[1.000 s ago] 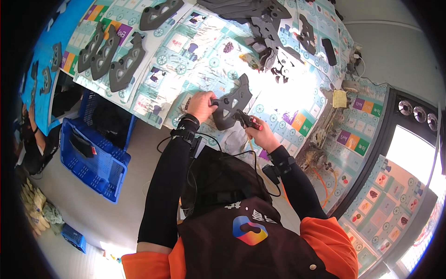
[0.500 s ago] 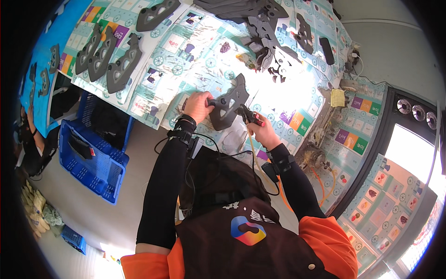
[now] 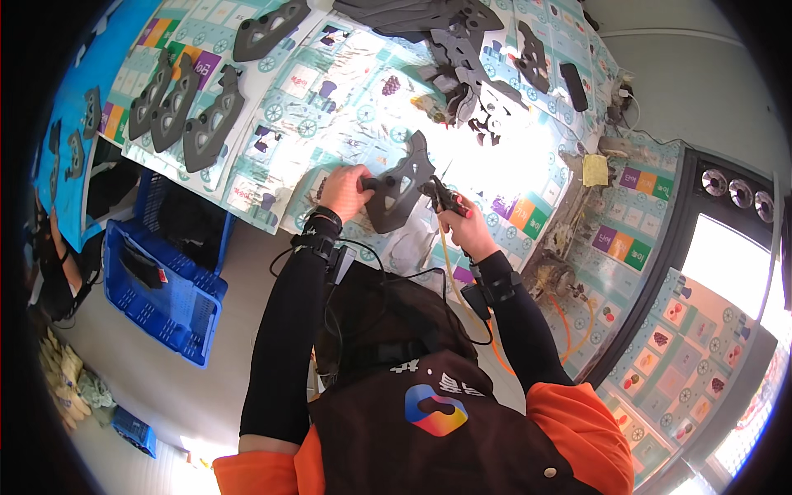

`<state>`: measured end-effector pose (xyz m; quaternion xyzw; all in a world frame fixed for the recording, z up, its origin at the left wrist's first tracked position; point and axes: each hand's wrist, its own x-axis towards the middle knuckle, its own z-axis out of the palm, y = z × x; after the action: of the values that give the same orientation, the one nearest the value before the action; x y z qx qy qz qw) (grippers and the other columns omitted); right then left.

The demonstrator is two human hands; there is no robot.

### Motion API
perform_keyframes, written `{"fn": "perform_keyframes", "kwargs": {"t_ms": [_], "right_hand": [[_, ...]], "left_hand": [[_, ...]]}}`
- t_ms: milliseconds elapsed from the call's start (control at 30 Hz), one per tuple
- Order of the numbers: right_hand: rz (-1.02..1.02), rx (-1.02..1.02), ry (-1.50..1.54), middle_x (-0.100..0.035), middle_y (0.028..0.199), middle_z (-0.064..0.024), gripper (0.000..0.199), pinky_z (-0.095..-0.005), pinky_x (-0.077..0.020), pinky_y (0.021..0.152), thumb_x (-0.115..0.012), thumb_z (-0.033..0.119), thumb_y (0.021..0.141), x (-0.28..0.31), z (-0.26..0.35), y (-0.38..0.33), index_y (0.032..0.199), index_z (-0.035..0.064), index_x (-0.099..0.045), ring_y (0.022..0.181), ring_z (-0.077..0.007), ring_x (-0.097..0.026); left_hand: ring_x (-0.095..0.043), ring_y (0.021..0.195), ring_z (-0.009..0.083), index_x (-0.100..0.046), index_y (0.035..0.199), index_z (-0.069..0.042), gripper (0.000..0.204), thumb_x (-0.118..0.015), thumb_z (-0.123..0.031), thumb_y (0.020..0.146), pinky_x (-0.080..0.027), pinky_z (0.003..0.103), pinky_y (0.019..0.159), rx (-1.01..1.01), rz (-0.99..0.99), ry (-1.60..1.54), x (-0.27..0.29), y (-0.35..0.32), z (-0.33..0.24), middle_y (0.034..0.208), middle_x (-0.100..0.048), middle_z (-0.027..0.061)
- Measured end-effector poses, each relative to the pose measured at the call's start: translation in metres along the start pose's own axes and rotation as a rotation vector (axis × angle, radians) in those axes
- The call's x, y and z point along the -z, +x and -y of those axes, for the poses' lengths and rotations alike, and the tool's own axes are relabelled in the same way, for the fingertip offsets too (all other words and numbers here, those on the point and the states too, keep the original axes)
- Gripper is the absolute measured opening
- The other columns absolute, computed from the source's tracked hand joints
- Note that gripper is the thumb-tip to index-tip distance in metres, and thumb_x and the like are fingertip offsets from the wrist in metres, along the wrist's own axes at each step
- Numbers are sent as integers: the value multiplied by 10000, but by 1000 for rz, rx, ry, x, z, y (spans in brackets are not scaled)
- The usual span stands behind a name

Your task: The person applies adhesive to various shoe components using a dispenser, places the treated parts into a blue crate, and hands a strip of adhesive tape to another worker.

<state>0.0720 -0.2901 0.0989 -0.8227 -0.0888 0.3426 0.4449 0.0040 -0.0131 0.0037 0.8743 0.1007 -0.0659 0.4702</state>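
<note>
My left hand (image 3: 345, 191) is closed on the left end of a dark grey plastic part (image 3: 402, 191) with cut-out openings, tilted up over the patterned tabletop. In my right hand (image 3: 472, 231) is a black and red air blow gun (image 3: 445, 200), held just right of the part. A thin nozzle points up from it, apart from the part as far as I can see. From its lower end a yellowish hose (image 3: 448, 257) runs down toward me. My right fingers wrap round the handle and are partly hidden.
Similar grey parts (image 3: 216, 124) lie spread at the left of the table (image 3: 285, 157). More are piled (image 3: 458, 62) at the back. Blue crates (image 3: 169, 301) stand on the left floor. Cables (image 3: 388, 262) cross between my forearms. Another person's arm (image 3: 64, 252) shows at far left.
The whole view has shifted slightly. The blow gun has turned a little in my right hand, and its thin nozzle now shows pointing up. My left hand keeps its hold on the part.
</note>
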Motion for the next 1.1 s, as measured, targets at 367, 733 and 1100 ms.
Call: {"fn": "perform_keyframes", "kwargs": {"t_ms": [367,733,1100], "right_hand": [[-42,-202,184,-571,699,-26,132,-290,-441,605,-600,85,865,5,28,2,970,5,-603,622,-116,-535],[-99,-232,258,-585,724,-18,116,-270,-419,588,-595,72,850,4,39,4,954,22,-611,624,-100,-541],[-105,-249,251,-595,741,-11,127,-268,-411,578,-594,86,855,3,46,7,964,25,-618,622,-96,-545]], "left_hand": [[-593,829,278,-674,981,-85,285,-838,-107,749,-484,429,781,-1,6,14,1,0,0,739,-619,40],[-599,837,285,-683,980,-78,281,-838,-105,747,-493,429,785,26,14,7,3,-1,0,749,-623,47],[-600,841,284,-687,981,-72,285,-839,-100,742,-498,427,777,21,1,3,2,0,-3,749,-620,50]]}}
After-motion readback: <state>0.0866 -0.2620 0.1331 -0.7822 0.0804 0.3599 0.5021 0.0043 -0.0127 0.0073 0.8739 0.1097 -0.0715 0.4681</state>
